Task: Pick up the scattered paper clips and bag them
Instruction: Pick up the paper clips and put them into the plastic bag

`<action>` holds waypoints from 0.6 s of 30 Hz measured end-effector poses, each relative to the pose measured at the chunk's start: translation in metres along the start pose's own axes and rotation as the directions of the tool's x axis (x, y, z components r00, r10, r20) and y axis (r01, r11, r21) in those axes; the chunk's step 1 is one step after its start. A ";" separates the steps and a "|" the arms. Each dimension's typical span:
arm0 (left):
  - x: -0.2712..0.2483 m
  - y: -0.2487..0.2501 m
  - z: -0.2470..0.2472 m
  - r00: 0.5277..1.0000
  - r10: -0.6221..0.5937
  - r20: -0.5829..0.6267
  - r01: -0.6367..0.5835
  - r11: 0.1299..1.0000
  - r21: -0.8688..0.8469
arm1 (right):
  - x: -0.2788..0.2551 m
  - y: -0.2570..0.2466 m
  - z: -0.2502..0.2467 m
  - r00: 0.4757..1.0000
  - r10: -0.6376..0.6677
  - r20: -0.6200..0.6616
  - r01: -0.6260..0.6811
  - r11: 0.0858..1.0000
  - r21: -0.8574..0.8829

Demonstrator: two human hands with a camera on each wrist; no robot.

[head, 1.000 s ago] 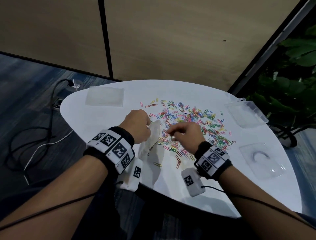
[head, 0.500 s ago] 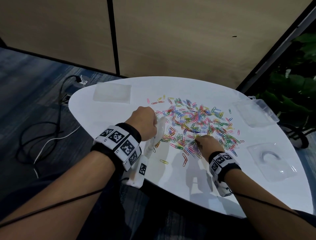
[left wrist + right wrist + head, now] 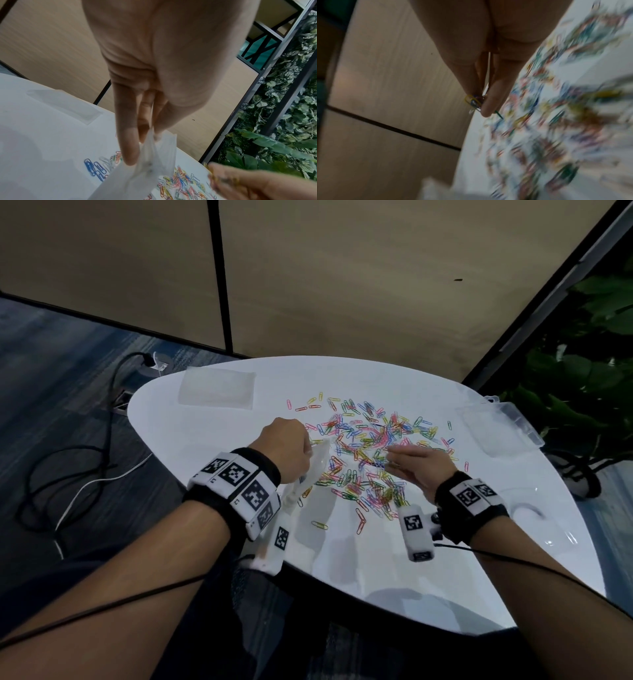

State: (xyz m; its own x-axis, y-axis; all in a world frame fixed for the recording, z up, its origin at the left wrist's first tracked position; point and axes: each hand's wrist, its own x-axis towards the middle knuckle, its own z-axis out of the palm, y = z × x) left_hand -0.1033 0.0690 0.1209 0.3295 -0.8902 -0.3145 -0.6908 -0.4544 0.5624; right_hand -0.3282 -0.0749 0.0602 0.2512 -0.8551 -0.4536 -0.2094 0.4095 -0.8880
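We've got clips [image 3: 473,102] pinched in right hand [image 3: 416,470], bag [image 3: 317,465] mouth gripped by left hand [image 3: 286,448], just to its left

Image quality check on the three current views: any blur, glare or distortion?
Head: dim, wide-angle bending at the edges, right hand slightly smeared, soft sheen on the table. Left wrist: fairly sharp on the bag, left hand fills the frame. Right wrist: heavy motion blur over the paper clips; the pinched clips stay readable.
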 end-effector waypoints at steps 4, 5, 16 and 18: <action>0.001 0.005 0.005 0.999 -0.014 0.037 0.015 0.999 -0.044 | -0.034 -0.024 0.037 0.970 0.040 0.241 -0.106 0.958 0.268; 0.001 0.006 0.007 0.999 -0.006 0.036 0.008 0.998 -0.060 | -0.040 -0.024 0.046 0.962 0.045 0.270 -0.123 0.952 0.279; 0.003 0.010 0.018 0.998 -0.017 -0.053 0.003 0.967 -0.256 | -0.055 -0.005 0.102 0.984 0.041 0.172 -0.057 0.995 0.087; 0.003 0.011 0.018 0.998 -0.018 -0.061 0.001 0.964 -0.266 | -0.056 -0.003 0.102 0.979 -0.048 0.198 0.067 0.993 -0.092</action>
State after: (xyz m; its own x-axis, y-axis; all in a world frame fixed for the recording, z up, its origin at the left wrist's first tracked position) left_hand -0.1211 0.0619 0.1125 0.3804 -0.8824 -0.2770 -0.4944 -0.4471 0.7454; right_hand -0.2453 0.0043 0.0804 0.4435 -0.7935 -0.4168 -0.2785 0.3200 -0.9056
